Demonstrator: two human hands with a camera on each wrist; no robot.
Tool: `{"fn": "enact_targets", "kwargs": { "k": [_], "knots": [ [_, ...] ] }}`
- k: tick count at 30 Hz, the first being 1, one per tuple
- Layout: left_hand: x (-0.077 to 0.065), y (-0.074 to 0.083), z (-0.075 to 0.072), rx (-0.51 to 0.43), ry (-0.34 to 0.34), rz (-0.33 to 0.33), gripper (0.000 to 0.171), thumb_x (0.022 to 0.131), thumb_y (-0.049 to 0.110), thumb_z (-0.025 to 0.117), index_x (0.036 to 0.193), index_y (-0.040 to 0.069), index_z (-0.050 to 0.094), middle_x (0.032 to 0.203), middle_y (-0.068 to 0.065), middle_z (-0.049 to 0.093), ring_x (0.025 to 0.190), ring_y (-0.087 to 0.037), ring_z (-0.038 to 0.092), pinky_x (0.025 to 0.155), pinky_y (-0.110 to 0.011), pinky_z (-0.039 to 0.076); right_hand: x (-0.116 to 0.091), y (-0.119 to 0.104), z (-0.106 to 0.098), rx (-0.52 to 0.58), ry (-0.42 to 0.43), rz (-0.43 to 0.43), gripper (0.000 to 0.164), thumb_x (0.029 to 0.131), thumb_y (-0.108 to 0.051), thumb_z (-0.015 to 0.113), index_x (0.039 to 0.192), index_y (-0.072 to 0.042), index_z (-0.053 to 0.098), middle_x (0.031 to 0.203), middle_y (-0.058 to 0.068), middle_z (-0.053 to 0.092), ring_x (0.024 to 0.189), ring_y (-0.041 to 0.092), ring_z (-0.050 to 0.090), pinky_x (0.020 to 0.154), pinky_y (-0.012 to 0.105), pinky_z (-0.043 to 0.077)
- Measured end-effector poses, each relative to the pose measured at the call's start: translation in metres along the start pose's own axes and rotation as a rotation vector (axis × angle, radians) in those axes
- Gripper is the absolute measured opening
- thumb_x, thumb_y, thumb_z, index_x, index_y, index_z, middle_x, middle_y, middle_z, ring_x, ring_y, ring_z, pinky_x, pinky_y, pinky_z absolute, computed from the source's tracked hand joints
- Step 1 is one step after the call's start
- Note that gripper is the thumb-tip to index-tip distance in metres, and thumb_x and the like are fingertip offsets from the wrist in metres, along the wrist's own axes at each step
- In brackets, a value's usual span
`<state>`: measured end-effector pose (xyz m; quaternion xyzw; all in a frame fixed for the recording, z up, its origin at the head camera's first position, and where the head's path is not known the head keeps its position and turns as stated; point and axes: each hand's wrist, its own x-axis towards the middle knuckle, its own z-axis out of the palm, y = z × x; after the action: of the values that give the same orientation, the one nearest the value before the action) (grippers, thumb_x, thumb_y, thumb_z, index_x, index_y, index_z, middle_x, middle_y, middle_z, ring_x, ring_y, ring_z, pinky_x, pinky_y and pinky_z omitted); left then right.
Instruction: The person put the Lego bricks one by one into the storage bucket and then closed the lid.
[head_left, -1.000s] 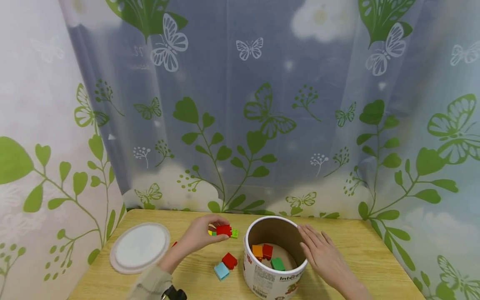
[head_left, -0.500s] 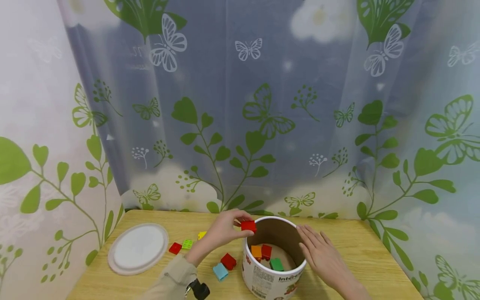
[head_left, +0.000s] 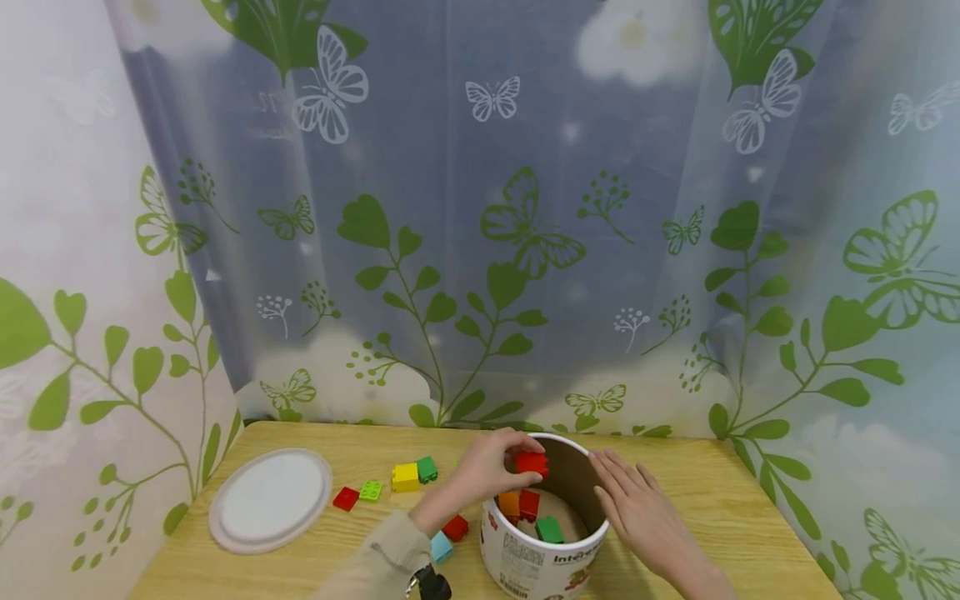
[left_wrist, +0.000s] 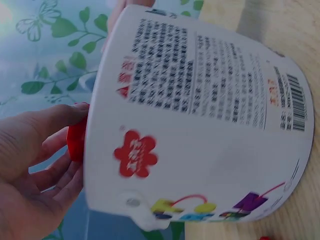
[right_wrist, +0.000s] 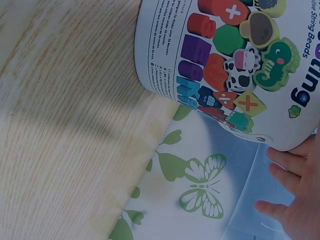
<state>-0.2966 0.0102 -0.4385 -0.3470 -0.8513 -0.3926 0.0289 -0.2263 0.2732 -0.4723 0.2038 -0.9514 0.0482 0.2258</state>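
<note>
My left hand (head_left: 483, 468) pinches a red building block (head_left: 532, 464) between thumb and fingers, over the open mouth of a white bucket (head_left: 517, 560). In the left wrist view the bucket's wall hides part of that red block (left_wrist: 76, 141). My right hand (head_left: 645, 508) rests straight-fingered against the bucket's right rim; the right wrist view shows its fingers (right_wrist: 287, 162) spread at the rim. Inside the bucket lie an orange block (head_left: 508, 505), a red one and a green block (head_left: 550, 530).
Left of the bucket are a yellow block (head_left: 405, 477), a green block (head_left: 427, 469), a lime block (head_left: 371, 490) and a flat red block (head_left: 346, 498). Another red block (head_left: 455, 527) and a light blue block (head_left: 441, 547) are partly behind my left forearm. A round white lid (head_left: 272, 500) lies far left.
My left hand has carried the red block rightward from the table to over the bucket. The yellow and green blocks behind it have come into view. My right hand stays at the rim.
</note>
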Motion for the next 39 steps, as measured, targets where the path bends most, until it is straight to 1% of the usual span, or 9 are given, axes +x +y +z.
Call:
{"fn": "enact_targets", "kwargs": {
  "k": [6, 14, 18, 22, 25, 29, 31, 36, 39],
  "knots": [
    [0.007, 0.002, 0.014, -0.001, 0.002, 0.017, 0.029, 0.087, 0.023, 0.082, 0.113, 0.015, 0.074, 0.111, 0.001, 0.072, 0.094, -0.007, 0.064, 0.082, -0.020, 0.055, 0.000, 0.001, 0.002, 0.000, 0.005, 0.001, 0.047, 0.104, -0.024, 0.056, 0.147, -0.007, 0.054, 0.148, 0.009, 0.055, 0.138, 0.028, 0.049, 0.112, 0.058, 0.040],
    [0.019, 0.008, 0.025, 0.079, 0.017, 0.019, 0.029, 0.087, 0.025, 0.082, 0.113, 0.017, 0.074, 0.107, 0.004, 0.070, 0.094, -0.006, 0.063, 0.082, -0.019, 0.053, -0.001, 0.003, 0.002, 0.014, -0.025, 0.019, 0.048, 0.104, -0.025, 0.055, 0.148, -0.006, 0.052, 0.150, 0.009, 0.053, 0.140, 0.028, 0.047, 0.113, 0.058, 0.037],
    [0.022, 0.007, 0.030, 0.100, 0.004, 0.026, 0.028, 0.087, 0.024, 0.082, 0.112, 0.016, 0.073, 0.107, 0.003, 0.071, 0.095, -0.007, 0.064, 0.083, -0.020, 0.053, -0.001, 0.003, 0.003, 0.007, -0.023, 0.016, 0.047, 0.105, -0.026, 0.054, 0.148, -0.007, 0.053, 0.149, 0.009, 0.054, 0.140, 0.028, 0.048, 0.113, 0.058, 0.038],
    [0.023, 0.005, 0.035, 0.113, -0.020, 0.019, 0.027, 0.087, 0.022, 0.083, 0.111, 0.015, 0.073, 0.107, 0.004, 0.072, 0.096, -0.007, 0.065, 0.084, -0.021, 0.054, 0.000, 0.002, 0.003, -0.001, -0.015, 0.011, 0.047, 0.104, -0.026, 0.056, 0.147, -0.007, 0.054, 0.148, 0.008, 0.055, 0.139, 0.028, 0.049, 0.112, 0.057, 0.039],
    [0.023, 0.003, 0.037, 0.152, -0.025, 0.008, 0.027, 0.086, 0.023, 0.083, 0.110, 0.015, 0.073, 0.106, 0.005, 0.072, 0.098, -0.008, 0.065, 0.087, -0.022, 0.054, 0.000, 0.002, 0.002, 0.002, -0.012, 0.009, 0.047, 0.103, -0.024, 0.056, 0.147, -0.007, 0.054, 0.148, 0.008, 0.055, 0.139, 0.028, 0.049, 0.112, 0.057, 0.039],
    [0.022, 0.004, 0.037, 0.245, -0.025, 0.027, 0.027, 0.085, 0.024, 0.084, 0.108, 0.015, 0.073, 0.104, 0.004, 0.072, 0.098, -0.009, 0.065, 0.088, -0.023, 0.053, 0.000, 0.001, 0.002, 0.013, -0.019, 0.014, 0.047, 0.104, -0.024, 0.056, 0.147, -0.007, 0.053, 0.149, 0.008, 0.054, 0.139, 0.029, 0.048, 0.113, 0.057, 0.038],
    [0.022, 0.005, 0.038, 0.276, -0.033, 0.039, 0.028, 0.084, 0.023, 0.085, 0.108, 0.015, 0.072, 0.104, 0.003, 0.072, 0.098, -0.010, 0.066, 0.087, -0.023, 0.053, -0.001, 0.001, 0.002, 0.014, -0.017, 0.013, 0.047, 0.104, -0.024, 0.056, 0.147, -0.007, 0.053, 0.149, 0.008, 0.054, 0.139, 0.028, 0.048, 0.113, 0.057, 0.038],
    [0.024, 0.007, 0.039, 0.272, -0.066, 0.029, 0.028, 0.085, 0.018, 0.084, 0.109, 0.013, 0.070, 0.106, 0.002, 0.071, 0.100, -0.012, 0.065, 0.086, -0.022, 0.053, -0.001, 0.001, 0.002, 0.006, -0.006, 0.008, 0.047, 0.103, -0.025, 0.057, 0.147, -0.007, 0.054, 0.148, 0.008, 0.055, 0.139, 0.028, 0.049, 0.111, 0.057, 0.040],
    [0.026, 0.008, 0.039, 0.258, -0.083, 0.022, 0.030, 0.087, 0.016, 0.082, 0.114, 0.012, 0.069, 0.112, 0.001, 0.070, 0.107, -0.013, 0.065, 0.091, -0.025, 0.053, 0.000, 0.002, 0.003, 0.008, -0.004, 0.006, 0.047, 0.103, -0.024, 0.057, 0.147, -0.007, 0.054, 0.148, 0.009, 0.055, 0.138, 0.028, 0.049, 0.111, 0.058, 0.040]
  ]
}}
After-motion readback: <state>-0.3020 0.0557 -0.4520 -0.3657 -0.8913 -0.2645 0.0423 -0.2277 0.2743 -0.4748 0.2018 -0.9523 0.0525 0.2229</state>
